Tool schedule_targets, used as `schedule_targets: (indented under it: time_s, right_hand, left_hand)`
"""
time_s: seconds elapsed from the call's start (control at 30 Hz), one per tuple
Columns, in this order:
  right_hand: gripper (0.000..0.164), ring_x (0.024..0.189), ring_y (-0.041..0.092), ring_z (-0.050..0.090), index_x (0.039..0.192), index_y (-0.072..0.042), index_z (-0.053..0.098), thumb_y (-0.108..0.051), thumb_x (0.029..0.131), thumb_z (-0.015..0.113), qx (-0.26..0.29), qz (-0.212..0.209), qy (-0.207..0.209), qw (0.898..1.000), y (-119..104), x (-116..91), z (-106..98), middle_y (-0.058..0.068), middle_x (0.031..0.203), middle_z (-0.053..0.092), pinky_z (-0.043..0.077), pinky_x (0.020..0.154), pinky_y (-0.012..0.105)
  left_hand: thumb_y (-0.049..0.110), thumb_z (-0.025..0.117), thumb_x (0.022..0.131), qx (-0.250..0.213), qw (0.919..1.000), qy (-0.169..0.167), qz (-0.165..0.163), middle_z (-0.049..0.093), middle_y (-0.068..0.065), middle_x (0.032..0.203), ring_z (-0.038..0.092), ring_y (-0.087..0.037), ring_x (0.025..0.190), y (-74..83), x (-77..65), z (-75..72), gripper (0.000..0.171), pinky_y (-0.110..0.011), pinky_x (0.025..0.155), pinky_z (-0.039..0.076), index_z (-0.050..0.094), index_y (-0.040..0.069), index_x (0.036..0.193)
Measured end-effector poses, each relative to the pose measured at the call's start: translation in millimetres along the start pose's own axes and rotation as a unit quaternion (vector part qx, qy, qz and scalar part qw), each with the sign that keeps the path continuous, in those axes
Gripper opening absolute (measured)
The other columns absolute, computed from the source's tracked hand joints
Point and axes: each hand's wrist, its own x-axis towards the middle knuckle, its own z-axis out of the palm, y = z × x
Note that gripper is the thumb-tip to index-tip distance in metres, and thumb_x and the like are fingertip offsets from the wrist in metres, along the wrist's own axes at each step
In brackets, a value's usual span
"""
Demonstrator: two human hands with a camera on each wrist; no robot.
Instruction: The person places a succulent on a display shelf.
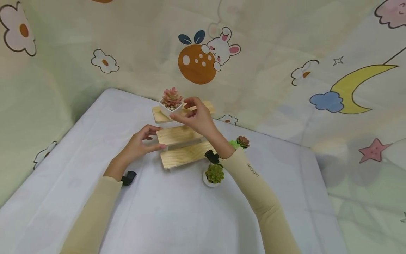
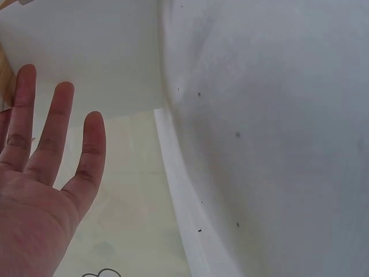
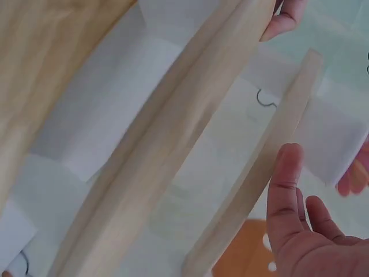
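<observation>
A three-step wooden display stand with pale boards stands at the middle of the table. My left hand holds the left end of its middle board between thumb and forefinger; the other fingers stay extended in the left wrist view. On the left part of the top board is a white square pot with a pink succulent and pebbles. My right hand grips this pot at its right side, thumb in front. In the right wrist view, the pot is close beside my thumb.
A round white pot with a green succulent stands just right of the stand's front. Farther right, a brownish-red succulent and a light green one show behind my right forearm. A patterned cloth wall rises behind the table.
</observation>
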Motion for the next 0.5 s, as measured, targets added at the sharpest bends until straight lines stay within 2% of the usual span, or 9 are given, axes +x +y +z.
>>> schedule_targets:
  time_s: [0.1, 0.17, 0.33, 0.5]
  right_hand:
    - [0.062, 0.081, 0.02, 0.059, 0.125, -0.008, 0.047, -0.032, 0.077, 0.076, 0.008, 0.013, 0.01, 1.0, 11, -11, -18, 0.01, 0.117, 0.052, 0.053, 0.067, 0.028]
    - [0.061, 0.081, 0.022, 0.058, 0.125, -0.007, 0.046, -0.03, 0.077, 0.075, 0.009, 0.02, 0.024, 0.999, 21, -20, -32, 0.011, 0.116, 0.052, 0.052, 0.067, 0.028]
    - [0.054, 0.086, 0.028, 0.056, 0.123, -0.006, 0.048, -0.024, 0.079, 0.074, -0.009, 0.032, 0.073, 0.997, 52, -41, -70, 0.015, 0.113, 0.054, 0.051, 0.07, 0.028]
    - [0.051, 0.095, 0.033, 0.05, 0.123, -0.004, 0.049, -0.023, 0.081, 0.072, -0.042, 0.046, 0.142, 0.988, 94, -67, -110, 0.02, 0.118, 0.053, 0.045, 0.078, 0.028]
  left_hand:
    - [0.023, 0.078, 0.076, -0.003, 0.9999, 0.006, 0.008, 0.053, -0.007, 0.131, 0.049, -0.027, 0.118, -13.1, 2.8, 1.4, 0.054, -0.044, 0.098, 0.04, 0.049, 0.011, 0.121]
    - [0.021, 0.078, 0.076, -0.002, 0.9999, 0.007, 0.012, 0.053, -0.009, 0.13, 0.049, -0.028, 0.117, -13.7, 2.7, 1.5, 0.054, -0.045, 0.097, 0.041, 0.049, 0.01, 0.121]
    - [0.019, 0.077, 0.077, 0.006, 0.9999, 0.008, 0.011, 0.054, -0.01, 0.129, 0.049, -0.027, 0.116, -10.4, 0.8, 0.5, 0.054, -0.044, 0.096, 0.041, 0.048, 0.009, 0.122]
    - [0.011, 0.076, 0.078, 0.009, 0.9999, 0.006, 0.012, 0.053, -0.013, 0.129, 0.049, -0.025, 0.113, 1.2, -1.1, 2.3, 0.053, -0.046, 0.095, 0.041, 0.048, 0.004, 0.122]
